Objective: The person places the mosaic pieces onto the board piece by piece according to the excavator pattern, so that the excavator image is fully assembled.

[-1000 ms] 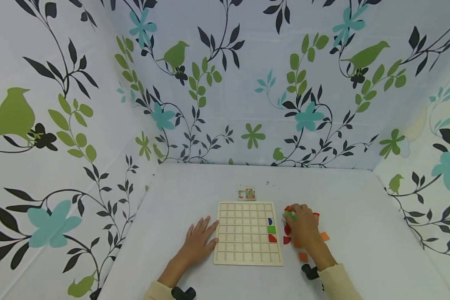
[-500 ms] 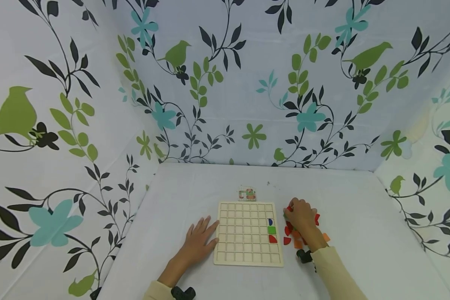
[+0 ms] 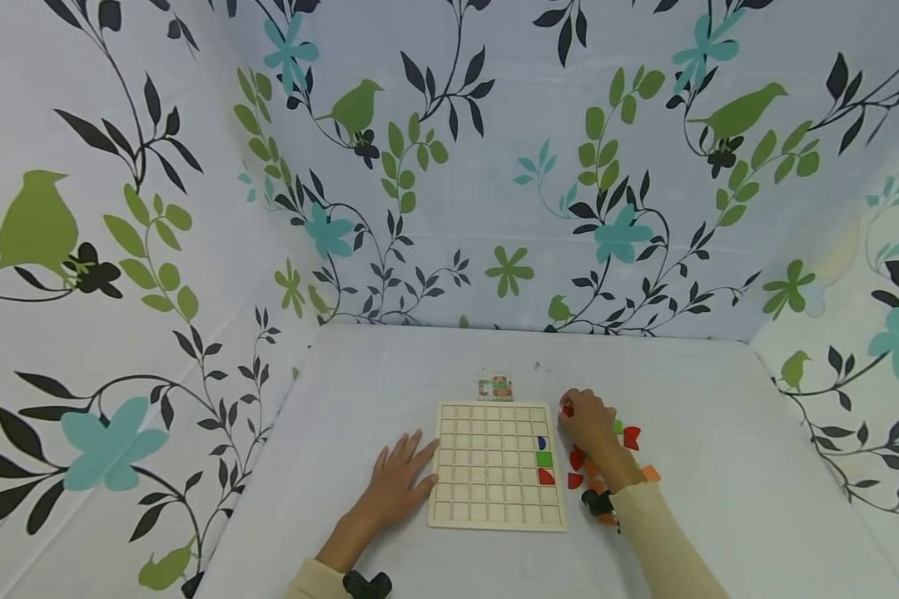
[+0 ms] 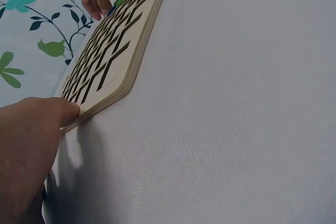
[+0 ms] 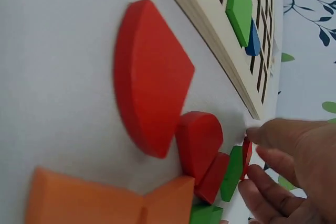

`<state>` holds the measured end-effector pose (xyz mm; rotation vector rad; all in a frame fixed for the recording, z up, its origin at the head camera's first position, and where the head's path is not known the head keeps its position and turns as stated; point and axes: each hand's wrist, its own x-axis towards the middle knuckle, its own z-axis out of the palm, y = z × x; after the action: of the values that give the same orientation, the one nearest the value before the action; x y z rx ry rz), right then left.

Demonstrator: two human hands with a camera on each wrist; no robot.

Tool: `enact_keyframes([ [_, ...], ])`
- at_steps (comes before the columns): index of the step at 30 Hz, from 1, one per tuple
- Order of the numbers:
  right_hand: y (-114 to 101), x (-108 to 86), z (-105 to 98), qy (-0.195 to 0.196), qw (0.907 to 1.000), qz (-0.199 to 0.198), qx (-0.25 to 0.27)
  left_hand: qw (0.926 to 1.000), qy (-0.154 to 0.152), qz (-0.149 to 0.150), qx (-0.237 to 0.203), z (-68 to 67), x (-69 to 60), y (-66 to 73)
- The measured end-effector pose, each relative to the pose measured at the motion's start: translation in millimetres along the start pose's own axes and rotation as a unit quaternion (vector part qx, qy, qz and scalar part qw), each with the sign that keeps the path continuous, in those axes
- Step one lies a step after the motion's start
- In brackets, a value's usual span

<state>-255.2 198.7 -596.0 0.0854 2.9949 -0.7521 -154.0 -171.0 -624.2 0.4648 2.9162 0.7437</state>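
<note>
A wooden grid board [image 3: 498, 507] lies on the white table. Near its right side sit a blue half-round piece [image 3: 542, 443], a green square [image 3: 543, 458] and a red quarter-round piece [image 3: 546, 477]. My left hand [image 3: 399, 482] lies spread at the board's left side, its thumb touching the edge in the left wrist view. Right of the board, my right hand [image 3: 590, 423] bends over the loose pieces. Its fingertips pinch a small red piece [image 5: 247, 156], whose shape is mostly hidden. A green piece [image 5: 232, 173] stands beside that red one.
Several loose red pieces [image 5: 149, 77] and orange pieces [image 5: 89, 200] are scattered right of the board. A small pattern card [image 3: 494, 386] lies beyond the board's far edge. Patterned cloth [image 3: 419, 191] walls off the table's back and sides.
My right hand has shifted away and left over the loose pieces, and the red piece at its fingertips has moved left with it. My left hand has stayed put.
</note>
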Motion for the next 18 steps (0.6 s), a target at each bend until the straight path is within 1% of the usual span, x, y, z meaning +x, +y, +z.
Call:
enact_keyframes([
  [3, 0, -2.2, 2, 0.001, 1.0, 0.007, 0.007, 1.0, -0.002, 0.002, -0.001, -0.4, -0.3, 0.8],
  [6, 1, -4.9, 1, 0.011, 0.9997, 0.02, 0.003, 1.0, -0.001, 0.004, 0.002, -1.4, -0.6, 1.4],
  [9, 0, -5.8, 0, 0.01, 0.9995, 0.029, -0.002, 1.0, 0.0, 0.004, 0.003, -2.4, -1.2, 1.6],
  [12, -1, -5.9, 0, 0.004, 0.9997, 0.025, -0.001, 1.0, 0.005, 0.006, -0.005, -3.0, -1.8, 0.7],
  [15, 0, -6.2, 1, 0.007, 0.9999, 0.014, 0.003, 0.9998, 0.012, 0.008, -0.015, -1.0, -1.9, -0.9],
  [18, 0, -12.1, 2, 0.01, 0.9998, -0.003, 0.014, 0.9995, 0.023, 0.01, -0.019, 1.7, -2.0, -2.5],
])
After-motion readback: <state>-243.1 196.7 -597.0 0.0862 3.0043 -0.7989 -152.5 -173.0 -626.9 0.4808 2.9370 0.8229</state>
